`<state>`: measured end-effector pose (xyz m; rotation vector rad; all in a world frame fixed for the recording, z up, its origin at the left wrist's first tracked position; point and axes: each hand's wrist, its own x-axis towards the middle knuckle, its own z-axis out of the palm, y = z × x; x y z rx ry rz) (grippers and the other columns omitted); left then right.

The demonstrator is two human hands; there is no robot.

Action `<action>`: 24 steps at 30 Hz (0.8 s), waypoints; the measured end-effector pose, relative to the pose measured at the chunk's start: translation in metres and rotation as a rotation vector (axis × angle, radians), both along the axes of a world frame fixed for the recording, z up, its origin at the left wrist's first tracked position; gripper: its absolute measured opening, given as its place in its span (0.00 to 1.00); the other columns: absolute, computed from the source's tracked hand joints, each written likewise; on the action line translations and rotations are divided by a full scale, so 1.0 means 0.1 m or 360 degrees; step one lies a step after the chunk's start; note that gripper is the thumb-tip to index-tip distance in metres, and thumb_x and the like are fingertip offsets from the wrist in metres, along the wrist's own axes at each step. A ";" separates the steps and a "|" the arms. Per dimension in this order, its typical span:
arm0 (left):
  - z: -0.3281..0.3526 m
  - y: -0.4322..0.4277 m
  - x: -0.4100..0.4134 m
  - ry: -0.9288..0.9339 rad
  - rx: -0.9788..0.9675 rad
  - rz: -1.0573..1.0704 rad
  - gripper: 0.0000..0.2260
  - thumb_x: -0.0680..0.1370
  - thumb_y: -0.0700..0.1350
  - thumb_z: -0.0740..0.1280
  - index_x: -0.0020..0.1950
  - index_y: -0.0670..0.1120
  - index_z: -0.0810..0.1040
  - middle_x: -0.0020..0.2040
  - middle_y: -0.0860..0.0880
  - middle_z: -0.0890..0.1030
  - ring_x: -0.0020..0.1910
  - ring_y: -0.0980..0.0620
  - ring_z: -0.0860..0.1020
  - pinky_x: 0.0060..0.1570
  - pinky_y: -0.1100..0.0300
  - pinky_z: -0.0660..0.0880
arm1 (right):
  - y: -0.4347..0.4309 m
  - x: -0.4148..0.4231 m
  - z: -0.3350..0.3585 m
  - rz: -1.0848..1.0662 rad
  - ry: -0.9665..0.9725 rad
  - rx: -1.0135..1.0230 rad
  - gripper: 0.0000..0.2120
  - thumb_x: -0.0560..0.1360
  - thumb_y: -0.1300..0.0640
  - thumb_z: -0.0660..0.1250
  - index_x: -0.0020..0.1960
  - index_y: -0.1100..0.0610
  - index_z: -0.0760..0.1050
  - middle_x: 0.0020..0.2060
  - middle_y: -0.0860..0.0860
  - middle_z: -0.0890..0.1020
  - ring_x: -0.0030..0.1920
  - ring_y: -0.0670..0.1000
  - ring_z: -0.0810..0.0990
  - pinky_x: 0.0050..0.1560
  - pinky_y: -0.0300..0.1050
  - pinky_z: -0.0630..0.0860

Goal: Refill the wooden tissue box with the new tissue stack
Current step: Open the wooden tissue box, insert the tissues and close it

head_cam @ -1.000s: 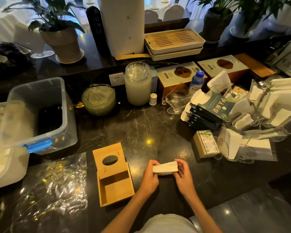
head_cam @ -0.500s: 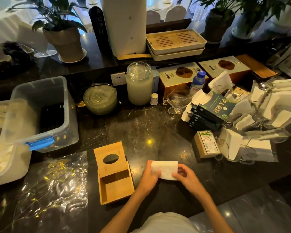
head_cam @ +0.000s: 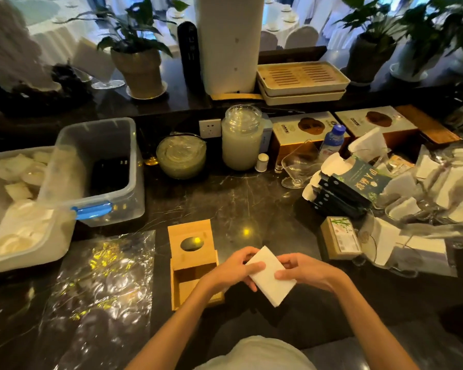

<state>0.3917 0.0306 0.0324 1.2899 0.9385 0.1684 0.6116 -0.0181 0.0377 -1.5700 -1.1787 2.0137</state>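
A white tissue stack [head_cam: 269, 277] is held just above the dark marble counter, turned diagonally with its broad face up. My left hand [head_cam: 231, 271] grips its left edge and my right hand [head_cam: 302, 271] pinches its right side. The wooden tissue box [head_cam: 191, 263] lies on the counter just left of my hands. Its sliding lid with the oval hole [head_cam: 191, 243] is pulled back, leaving the near half of the box uncovered; the part I can see inside holds nothing. My left hand hides the box's right near corner.
Crinkled clear plastic wrap [head_cam: 102, 284] lies left of the box. Two clear plastic bins [head_cam: 99, 166] stand at far left. A packaged tissue block [head_cam: 340, 237] and bags of tissue packs [head_cam: 425, 209] crowd the right. A glass jar [head_cam: 242, 137] and a lidded bowl [head_cam: 181, 156] stand behind.
The tissue stack was held edge-on and level between both hands. It has since been turned broad face up and rotated to a diagonal, closer to the wooden box.
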 end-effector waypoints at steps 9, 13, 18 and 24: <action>-0.20 -0.30 -1.36 0.0712 0.0725 0.1332 0.15 0.81 0.45 0.62 0.67 0.50 0.69 0.65 0.48 0.72 0.66 0.46 0.71 0.61 0.50 0.74 | -0.38 -0.46 -0.98 -0.1471 0.1032 -0.0508 0.25 0.73 0.62 0.65 0.70 0.60 0.68 0.56 0.60 0.83 0.55 0.59 0.83 0.46 0.53 0.83; -0.39 -0.41 -1.57 0.0486 0.0124 0.1015 0.23 0.82 0.46 0.59 0.77 0.45 0.58 0.75 0.42 0.64 0.73 0.43 0.64 0.70 0.47 0.66 | -0.43 -0.67 -1.07 -0.1654 0.0968 -0.0475 0.24 0.76 0.60 0.64 0.72 0.57 0.66 0.54 0.58 0.84 0.57 0.58 0.81 0.45 0.52 0.84; -0.47 -0.40 -1.61 0.0275 -0.0056 0.1011 0.17 0.83 0.46 0.56 0.72 0.49 0.64 0.66 0.48 0.73 0.61 0.50 0.74 0.59 0.47 0.76 | -0.26 -0.86 -0.72 -0.1448 0.0708 -0.0159 0.18 0.76 0.62 0.66 0.66 0.54 0.72 0.61 0.58 0.80 0.61 0.59 0.79 0.55 0.54 0.79; -0.47 -0.33 -1.69 0.0213 -0.0335 0.1107 0.15 0.80 0.39 0.57 0.52 0.61 0.72 0.51 0.50 0.79 0.46 0.52 0.78 0.36 0.55 0.78 | 0.46 -1.68 0.08 0.0434 -0.0603 0.0637 0.21 0.74 0.56 0.70 0.66 0.48 0.72 0.59 0.45 0.80 0.58 0.47 0.80 0.57 0.44 0.79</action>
